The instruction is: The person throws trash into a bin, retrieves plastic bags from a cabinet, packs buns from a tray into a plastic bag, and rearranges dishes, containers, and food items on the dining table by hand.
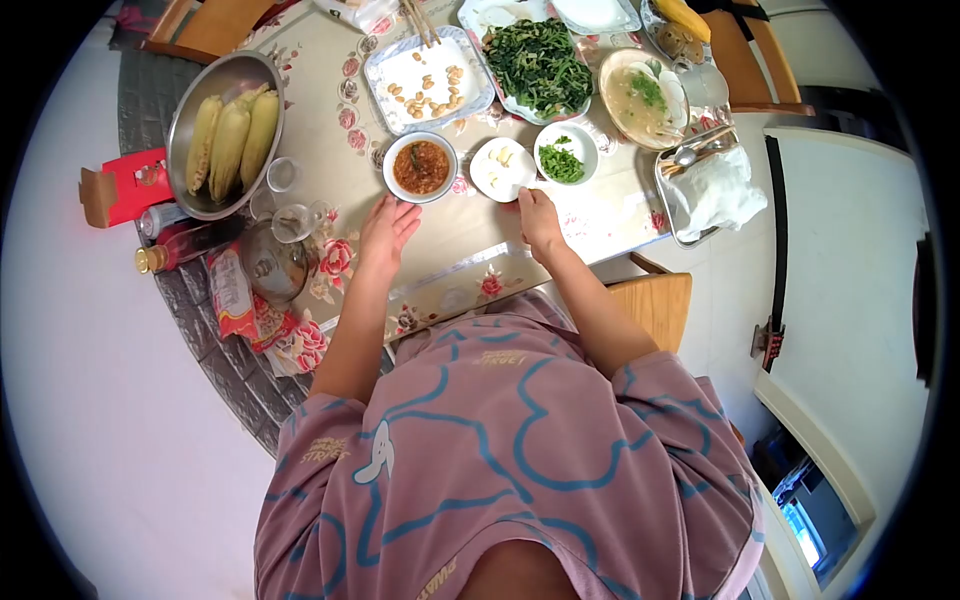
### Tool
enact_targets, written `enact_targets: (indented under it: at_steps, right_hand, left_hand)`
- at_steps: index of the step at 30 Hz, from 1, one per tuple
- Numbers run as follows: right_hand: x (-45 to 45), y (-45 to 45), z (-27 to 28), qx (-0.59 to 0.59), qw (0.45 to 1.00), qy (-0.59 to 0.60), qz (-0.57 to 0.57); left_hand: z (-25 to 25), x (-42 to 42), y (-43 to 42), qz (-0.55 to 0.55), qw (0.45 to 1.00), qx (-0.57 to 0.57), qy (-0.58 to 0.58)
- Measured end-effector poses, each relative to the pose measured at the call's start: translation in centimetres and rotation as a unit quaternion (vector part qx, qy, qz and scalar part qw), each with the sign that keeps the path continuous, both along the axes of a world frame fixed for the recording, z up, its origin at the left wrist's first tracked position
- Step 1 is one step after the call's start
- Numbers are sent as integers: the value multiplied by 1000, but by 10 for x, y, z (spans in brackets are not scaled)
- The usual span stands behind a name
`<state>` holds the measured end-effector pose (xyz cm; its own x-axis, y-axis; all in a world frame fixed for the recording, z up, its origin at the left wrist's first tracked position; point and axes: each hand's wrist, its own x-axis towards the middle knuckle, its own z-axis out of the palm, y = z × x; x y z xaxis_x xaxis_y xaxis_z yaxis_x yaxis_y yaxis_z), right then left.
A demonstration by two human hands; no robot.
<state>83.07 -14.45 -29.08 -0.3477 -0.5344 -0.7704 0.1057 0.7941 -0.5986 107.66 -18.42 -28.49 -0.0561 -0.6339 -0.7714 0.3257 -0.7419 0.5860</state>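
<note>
A blue-rimmed bowl of reddish-brown sauce point(420, 168) sits on the table, with my left hand point(386, 232) just below it. That hand is open, its fingers stretched beside the bowl's near edge and gripping nothing. My right hand point(538, 222) is closed, with its fingertips at the near right rim of a small white dish point(488, 187). Pale pieces that look like garlic point(500, 158) lie in this dish. Just right of it stands a white bowl point(591, 160) of chopped green herbs point(560, 160).
Farther back are a square plate of peanuts point(385, 75), a plate of cooked greens point(537, 68) and a soup bowl point(640, 100). A metal basin point(178, 140) holds corn at left, near glasses point(283, 175) and a bottle point(195, 243). A utensil tray point(690, 238) stands right.
</note>
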Motion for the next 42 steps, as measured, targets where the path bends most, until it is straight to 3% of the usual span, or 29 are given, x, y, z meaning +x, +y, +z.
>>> enact_targets:
  at_steps: [5,8,11,14,17,19,21,23,25,27,31,32,35,39,40,42]
  right_hand:
    - [2,-22,-42,-34,992,69,97]
    - [12,-33,-40,-36,997,28,70]
    - [17,-43,-9,4,998,-38,53]
    - [10,-35,-7,-65,987,-119,91]
    - [-19,-10,15,-32,989,-98,107]
    - [-45,16,-4,-43,998,-20,34]
    - [-75,16,13,-55,995,-6,-88]
    - [-100,13,-3,-176,975,71,-119]
    - [-115,3,-7,-195,970,82,-123]
    - [-123,-8,-11,-158,985,73,4]
    - [-116,-12,-18,-143,986,88,7]
    - [-116,-10,-41,-162,982,100,10]
    - [-109,-9,-21,-169,981,85,51]
    - [-131,-16,-7,-158,986,43,17]
    - [-139,-19,-2,-164,983,24,-84]
    - [-166,-26,5,-168,974,-9,-151]
  left_hand:
    - [-1,-1,7,7,1000,3,-11]
    - [0,-1,14,11,1000,4,-23]
    - [2,-2,22,25,999,11,-26]
    - [-1,-4,29,28,999,22,-30]
    - [0,-11,34,17,998,29,-46]
    - [-3,-15,35,11,999,28,-43]
    - [-6,-19,38,4,999,29,-41]
    - [-7,-25,37,-10,999,35,-39]
    - [-6,-31,38,-17,998,38,-43]
    - [-3,-36,38,-23,998,40,-50]
    - [-1,-44,39,-34,997,43,-55]
    - [-2,-46,39,-35,997,40,-50]
    - [-2,-52,43,-30,997,42,-54]
    - [-2,-58,46,-36,997,37,-57]
    - [-4,-59,47,-32,997,40,-60]
    - [-5,-61,49,-26,997,41,-63]
